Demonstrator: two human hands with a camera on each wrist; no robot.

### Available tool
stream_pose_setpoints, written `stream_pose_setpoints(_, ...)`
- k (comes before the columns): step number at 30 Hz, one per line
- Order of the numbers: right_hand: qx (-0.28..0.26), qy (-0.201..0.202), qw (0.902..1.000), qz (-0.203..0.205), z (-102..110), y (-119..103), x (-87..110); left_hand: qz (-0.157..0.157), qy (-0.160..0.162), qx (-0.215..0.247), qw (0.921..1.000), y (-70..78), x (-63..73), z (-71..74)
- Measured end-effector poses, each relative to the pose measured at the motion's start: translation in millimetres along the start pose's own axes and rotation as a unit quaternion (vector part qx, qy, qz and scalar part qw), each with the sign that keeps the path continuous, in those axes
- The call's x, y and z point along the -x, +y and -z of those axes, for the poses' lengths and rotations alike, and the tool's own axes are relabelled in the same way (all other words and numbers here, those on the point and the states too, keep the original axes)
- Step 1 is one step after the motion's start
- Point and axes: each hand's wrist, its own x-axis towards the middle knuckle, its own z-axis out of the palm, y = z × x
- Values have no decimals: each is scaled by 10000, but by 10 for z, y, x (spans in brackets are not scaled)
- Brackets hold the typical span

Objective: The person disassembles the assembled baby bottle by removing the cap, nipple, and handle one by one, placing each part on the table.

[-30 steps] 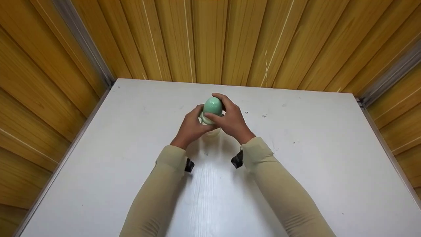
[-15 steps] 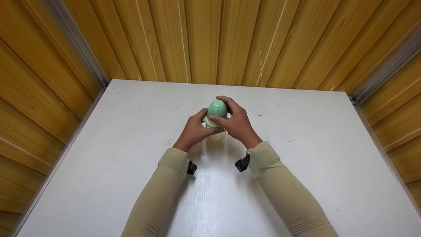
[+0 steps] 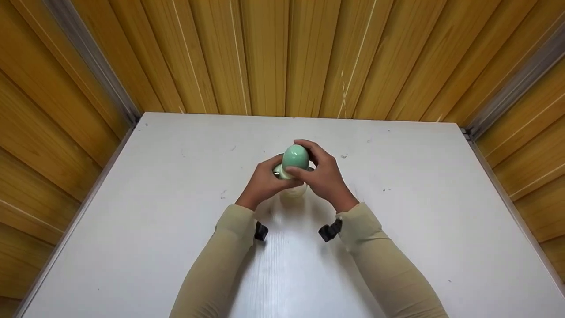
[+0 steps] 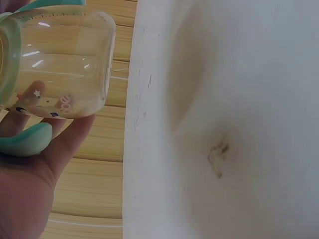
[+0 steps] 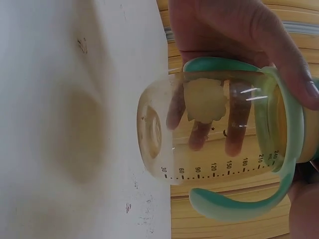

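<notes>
A clear baby bottle [image 5: 209,129] with a mint-green handled collar [image 5: 295,124] stands upright between the hands, above the table. The left hand [image 3: 265,181] grips it, thumb across the collar in the head view and fingers behind the clear body. On top sits a glossy green domed cap [image 3: 295,157], which the right hand [image 3: 324,174] holds between thumb and fingers. Black volume marks and small prints show on the bottle's wall. In the left wrist view the left hand [image 4: 25,199] is beside one green handle [image 4: 27,141]. The cap's lower rim is hidden by the thumbs.
A white table [image 3: 154,212] with small scuff marks lies beneath the hands. Wood-patterned panels [image 3: 265,57] rise along its back and sides, with metal posts [image 3: 95,57] at the corners. Black wrist cameras [image 3: 260,231] hang under both sleeves.
Both hands and the bottle have shifted right over the table and sit lower in the head view. The view itself has moved a little. Both grips look much the same.
</notes>
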Motion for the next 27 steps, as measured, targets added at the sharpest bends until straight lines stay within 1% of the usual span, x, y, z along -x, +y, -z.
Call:
stream_pose_setpoints(4, -58, 27, 10000, -11, 9, 25, 48, -20, 38, 94, 9999, 0, -6, -45)
stream_pose_setpoints(10, -131, 174, 9997, -71, 4, 46, 100, -37, 67, 214, 9997, 8, -14, -109)
stream_pose_setpoints(15, 117, 411, 9990, -108, -34, 66, 145, -64, 162, 230, 9996, 24, -10, -166)
stream_pose_setpoints(20, 401, 681, 9968, -91, -69, 78, 158, -289, 251, 183, 9991, 15, -24, -209)
stream_pose_setpoints(27, 349, 696, 9970, 19, -104, 88, 177, -342, 205, 153, 9991, -20, 9, -229)
